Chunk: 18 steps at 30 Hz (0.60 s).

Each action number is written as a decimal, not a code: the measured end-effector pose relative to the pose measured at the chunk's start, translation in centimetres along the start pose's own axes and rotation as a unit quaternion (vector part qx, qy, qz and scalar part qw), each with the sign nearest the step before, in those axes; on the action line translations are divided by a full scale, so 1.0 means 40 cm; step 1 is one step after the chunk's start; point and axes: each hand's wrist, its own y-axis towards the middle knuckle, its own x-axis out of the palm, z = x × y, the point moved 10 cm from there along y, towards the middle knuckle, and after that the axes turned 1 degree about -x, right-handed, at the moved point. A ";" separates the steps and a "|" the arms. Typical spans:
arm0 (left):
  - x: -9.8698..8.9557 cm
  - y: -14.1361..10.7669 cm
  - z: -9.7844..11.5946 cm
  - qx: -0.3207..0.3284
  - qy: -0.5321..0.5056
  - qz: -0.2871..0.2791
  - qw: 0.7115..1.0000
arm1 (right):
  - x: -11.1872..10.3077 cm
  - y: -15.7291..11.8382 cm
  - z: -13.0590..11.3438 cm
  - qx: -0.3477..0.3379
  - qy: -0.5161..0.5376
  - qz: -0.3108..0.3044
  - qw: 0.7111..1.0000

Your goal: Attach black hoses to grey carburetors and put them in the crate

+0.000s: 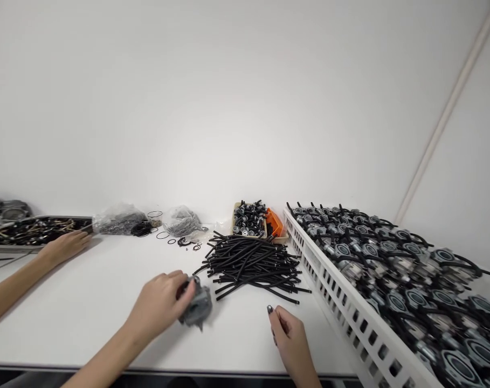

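A grey metal part (pixel 199 306), slightly blurred, is gripped in my left hand (pixel 164 302) above the white table, left of centre. My right hand (pixel 289 334) is closed near the table's front edge, with a small dark, shiny thing at its fingertips that is too small to make out. Between and beyond my hands lies a loose pile of short black hoses (pixel 250 264). To the right, a white slotted crate (pixel 333 291) holds many grey metal parts with black hoses (pixel 394 302).
Another person's hand (pixel 69 243) rests by a tray of dark, thin parts (pixel 30 230) at the left. Along the wall are clear bags of small parts (pixel 121 220), black rings (pixel 163 235), a yellow basket of black and silver pieces (pixel 248 220) and an orange bin (pixel 274 222).
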 end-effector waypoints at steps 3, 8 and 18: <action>0.005 -0.028 0.166 0.102 -0.043 0.024 0.994 | 0.000 -0.003 0.001 0.006 0.004 -0.002 1.000; 0.020 -0.043 0.314 0.232 -0.010 0.103 0.967 | -0.004 -0.003 -0.002 0.013 0.004 -0.002 1.000; 0.042 -0.017 0.306 0.210 -0.023 0.129 0.969 | 0.004 0.008 -0.039 0.017 0.036 -0.013 0.999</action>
